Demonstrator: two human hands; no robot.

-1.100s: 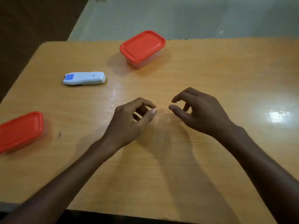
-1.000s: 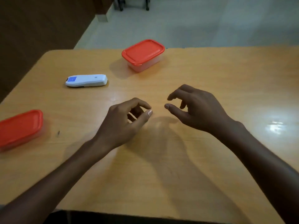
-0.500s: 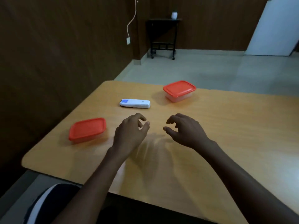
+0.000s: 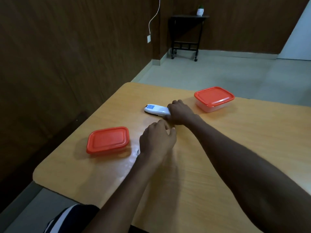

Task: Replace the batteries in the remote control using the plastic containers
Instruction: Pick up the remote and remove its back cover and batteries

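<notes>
A white remote control (image 4: 155, 110) with a blue label at its left end lies on the wooden table (image 4: 218, 157). My right hand (image 4: 180, 113) reaches across and closes over the remote's right end, which it hides. My left hand (image 4: 157, 139) hovers just in front of it with curled fingers and holds nothing. One clear plastic container with a red lid (image 4: 107, 140) stands to the left of my left hand. A second red-lidded container (image 4: 213, 99) stands near the table's far edge, to the right of my right hand.
The table's left edge runs close to a dark wood-panelled wall. Beyond the far edge lies pale floor with a small black side table (image 4: 186, 32) against the back wall. A white cable (image 4: 154, 17) hangs down to a wall socket.
The view has lifted and turned left. My right hand has moved forward and left from the table's middle onto the remote. My left hand has edged forward a little.
</notes>
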